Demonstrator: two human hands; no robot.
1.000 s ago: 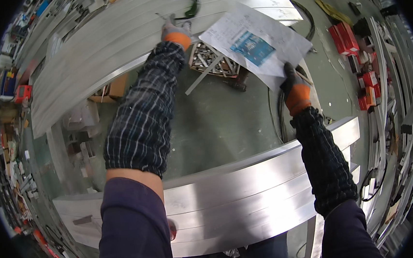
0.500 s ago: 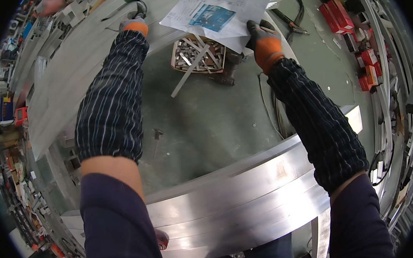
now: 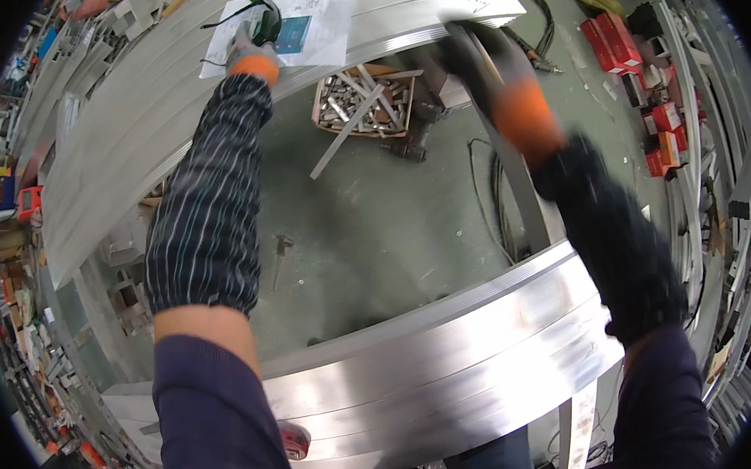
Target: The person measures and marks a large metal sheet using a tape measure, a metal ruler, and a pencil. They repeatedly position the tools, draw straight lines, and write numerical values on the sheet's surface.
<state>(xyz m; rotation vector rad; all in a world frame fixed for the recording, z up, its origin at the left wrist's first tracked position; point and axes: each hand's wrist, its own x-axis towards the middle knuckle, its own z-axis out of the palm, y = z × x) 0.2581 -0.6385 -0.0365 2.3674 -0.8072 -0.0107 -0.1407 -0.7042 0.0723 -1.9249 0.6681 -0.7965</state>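
My left hand [image 3: 251, 55], in a grey and orange glove, grips a pair of dark green-lensed glasses [image 3: 267, 20] at the far side. The glasses rest on a white paper sheet [image 3: 330, 28] with writing and a blue printed block, which lies on long silvery metal profiles [image 3: 402, 7]. My right hand [image 3: 505, 83], gloved the same way, is smeared by motion near the right end of these profiles. Its fingers cannot be made out, and the paper is away from it.
Below the far profiles, a box of small metal pieces [image 3: 361, 103] stands beside a power drill [image 3: 410, 135]. Nearer me is another row of shiny profiles [image 3: 438, 362], with a red tape measure [image 3: 295, 439] on it. Red boxes [image 3: 612, 42] line the right side.
The paper has moved left from near my right hand and now lies under the glasses. My right hand has come away from it and is moving fast.
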